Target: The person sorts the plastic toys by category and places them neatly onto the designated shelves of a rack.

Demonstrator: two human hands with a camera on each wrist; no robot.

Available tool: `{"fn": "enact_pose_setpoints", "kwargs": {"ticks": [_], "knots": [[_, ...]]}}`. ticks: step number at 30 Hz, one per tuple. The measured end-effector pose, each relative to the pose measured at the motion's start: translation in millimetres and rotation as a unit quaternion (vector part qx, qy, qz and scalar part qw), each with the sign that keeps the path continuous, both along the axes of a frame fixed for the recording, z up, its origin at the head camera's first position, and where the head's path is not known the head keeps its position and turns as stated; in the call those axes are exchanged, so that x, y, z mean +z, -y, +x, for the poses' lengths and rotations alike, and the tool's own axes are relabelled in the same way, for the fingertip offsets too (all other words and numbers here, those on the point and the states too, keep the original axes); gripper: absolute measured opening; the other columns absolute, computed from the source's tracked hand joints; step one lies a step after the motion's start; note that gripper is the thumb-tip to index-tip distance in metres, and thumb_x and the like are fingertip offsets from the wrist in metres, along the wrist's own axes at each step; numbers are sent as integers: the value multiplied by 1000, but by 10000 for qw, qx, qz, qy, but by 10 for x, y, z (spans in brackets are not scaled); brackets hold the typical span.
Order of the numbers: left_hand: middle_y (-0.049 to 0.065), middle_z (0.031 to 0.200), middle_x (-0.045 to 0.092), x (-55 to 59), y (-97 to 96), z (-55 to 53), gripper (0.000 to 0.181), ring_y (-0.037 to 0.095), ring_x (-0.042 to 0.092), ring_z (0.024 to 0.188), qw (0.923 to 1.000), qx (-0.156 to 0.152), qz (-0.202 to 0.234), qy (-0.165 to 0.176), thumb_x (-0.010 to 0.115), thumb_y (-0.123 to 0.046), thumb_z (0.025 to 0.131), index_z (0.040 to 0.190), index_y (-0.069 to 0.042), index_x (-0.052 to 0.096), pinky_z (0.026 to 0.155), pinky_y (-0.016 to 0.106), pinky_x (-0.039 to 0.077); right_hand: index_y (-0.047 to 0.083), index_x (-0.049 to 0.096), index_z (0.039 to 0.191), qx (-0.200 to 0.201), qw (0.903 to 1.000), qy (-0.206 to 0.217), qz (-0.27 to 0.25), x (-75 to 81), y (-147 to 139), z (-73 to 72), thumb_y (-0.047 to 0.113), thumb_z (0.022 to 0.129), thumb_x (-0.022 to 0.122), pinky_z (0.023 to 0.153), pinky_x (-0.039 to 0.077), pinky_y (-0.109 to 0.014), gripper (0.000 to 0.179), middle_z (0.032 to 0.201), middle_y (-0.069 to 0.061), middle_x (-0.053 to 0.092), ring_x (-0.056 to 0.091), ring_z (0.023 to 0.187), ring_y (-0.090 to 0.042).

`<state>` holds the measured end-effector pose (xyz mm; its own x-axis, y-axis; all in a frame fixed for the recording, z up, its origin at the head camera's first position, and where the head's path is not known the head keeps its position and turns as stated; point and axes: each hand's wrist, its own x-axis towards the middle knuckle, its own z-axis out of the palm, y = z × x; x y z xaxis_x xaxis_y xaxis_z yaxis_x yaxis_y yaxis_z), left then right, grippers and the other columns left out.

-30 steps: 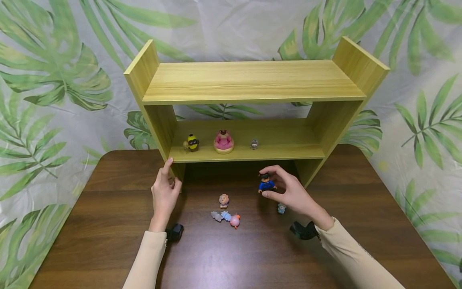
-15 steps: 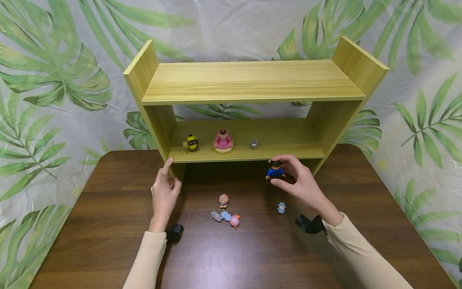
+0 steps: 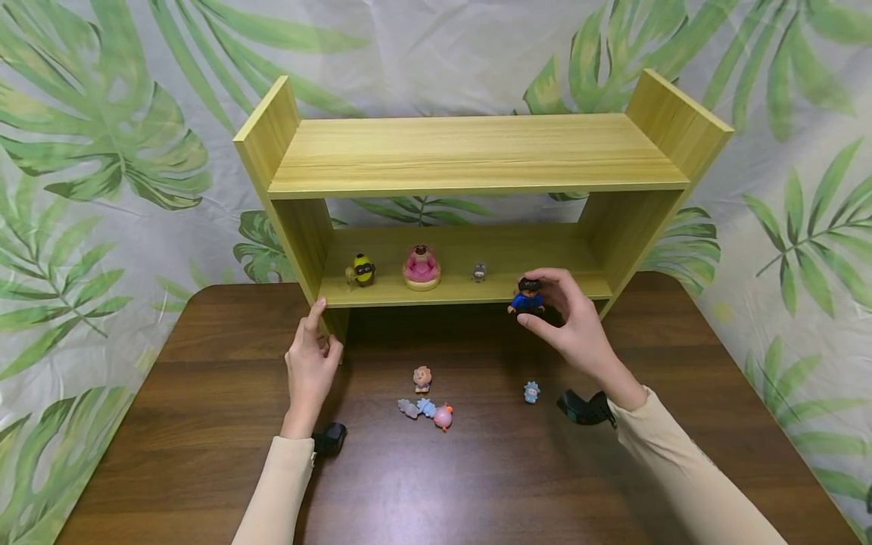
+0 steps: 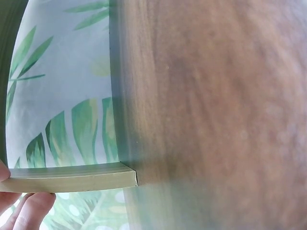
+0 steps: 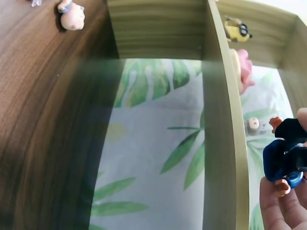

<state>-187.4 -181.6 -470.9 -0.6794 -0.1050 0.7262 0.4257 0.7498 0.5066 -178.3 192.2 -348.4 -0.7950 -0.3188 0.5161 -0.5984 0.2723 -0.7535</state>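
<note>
My right hand [image 3: 575, 322] pinches a toy figure in a blue top with dark hair [image 3: 527, 297], held upright before the right part of the middle shelf's front edge. In the right wrist view this blue figure [image 5: 280, 160] shows black legs and orange hands. My left hand [image 3: 312, 371] is at the lower left of the wooden shelf unit [image 3: 477, 151]. In the left wrist view, its fingers [image 4: 34, 208] lie on both sides of the side panel [image 4: 72, 182]. On the middle shelf stand a yellow-and-black figure [image 3: 364, 270], a pink bear [image 3: 421, 269] and a small grey figure [image 3: 480, 272].
On the brown table [image 3: 436, 492] lie an orange-tan figure [image 3: 422, 378], a grey one [image 3: 409, 408], a light blue one [image 3: 427, 407] and a pink round one [image 3: 443, 416]. Another blue figure [image 3: 531, 391] stands to the right. A leaf-patterned cloth [image 3: 102, 151] hangs behind.
My right hand has moved up and to the right with the blue-topped figure, from above the table to the middle shelf's edge. My left hand has stayed in place.
</note>
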Motion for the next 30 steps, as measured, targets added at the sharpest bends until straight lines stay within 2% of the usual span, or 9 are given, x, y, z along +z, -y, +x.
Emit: {"fn": "enact_pose_setpoints", "kwargs": {"ticks": [5,9,14,20,30], "knots": [[16,84,48,-5,4,2,79,19,45,56,10000,-8,-29,-1,56,12,80,143,-30,34,50,38,44,-11,42,125,-54,9999,-79,-71,178,75,52,-19,81,62,87,42,-26,49,124,-29,49,55,104,-24],[14,85,48,-7,5,0,80,20,48,56,10000,1,-44,-28,56,13,79,143,-30,34,50,38,44,-11,41,126,-154,9997,-21,-171,223,96,22,-17,83,61,87,41,-26,47,123,-26,48,55,104,-23],[14,83,47,-5,3,0,80,22,50,56,10000,33,-26,-82,56,13,79,143,-30,34,50,40,45,-7,42,128,-434,9985,260,-227,115,47,-150,-10,85,63,87,43,-25,47,121,-20,50,54,102,-21],[14,83,47,-1,0,-1,79,21,49,56,10000,49,-11,-77,55,12,79,143,-30,35,51,40,44,-2,42,130,-566,9979,253,-178,-1,-15,-363,-4,86,66,91,43,-27,50,124,-17,50,54,106,-26],[15,83,47,-5,-8,-2,79,21,51,56,10000,60,-13,-63,55,13,78,143,-30,35,51,40,44,2,42,131,-898,9953,253,257,-5,-12,-474,4,88,67,94,42,-43,50,125,-17,50,53,112,-31]]}}
